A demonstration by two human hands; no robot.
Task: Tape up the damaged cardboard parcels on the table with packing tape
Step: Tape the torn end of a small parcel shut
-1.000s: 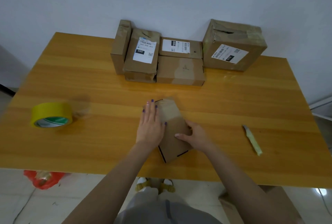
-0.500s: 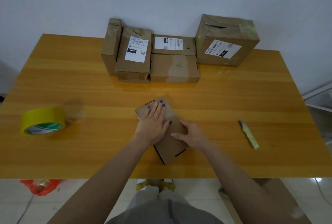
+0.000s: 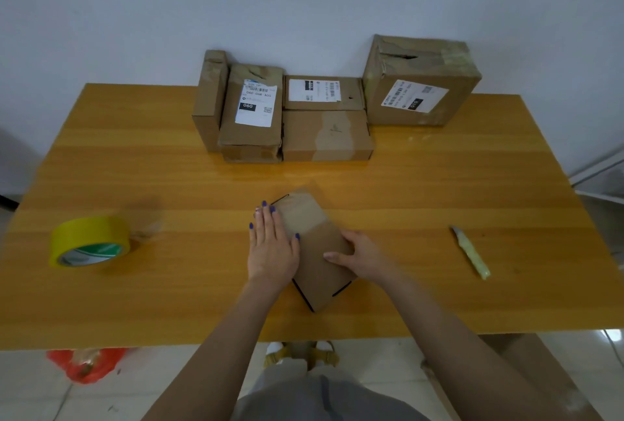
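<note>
A small flat cardboard parcel (image 3: 317,245) lies slanted at the middle of the wooden table (image 3: 189,306), with a strip of clear tape over its far half. My left hand (image 3: 271,246) lies flat with straight fingers along the parcel's left edge, pressing there. My right hand (image 3: 359,257) holds the parcel's right side, thumb on top and fingers curled round the edge. A yellow roll of packing tape (image 3: 89,241) stands on its side far to the left.
Several worn cardboard parcels (image 3: 250,113) with shipping labels stand in a row against the wall at the table's back, the biggest (image 3: 420,81) at the right. A pale yellow utility knife (image 3: 470,251) lies on the right. A red bag (image 3: 86,365) sits on the floor.
My left hand slid from the parcel's top towards its left edge, fingers still flat. The right hand kept its hold. The camera view shifted a little.
</note>
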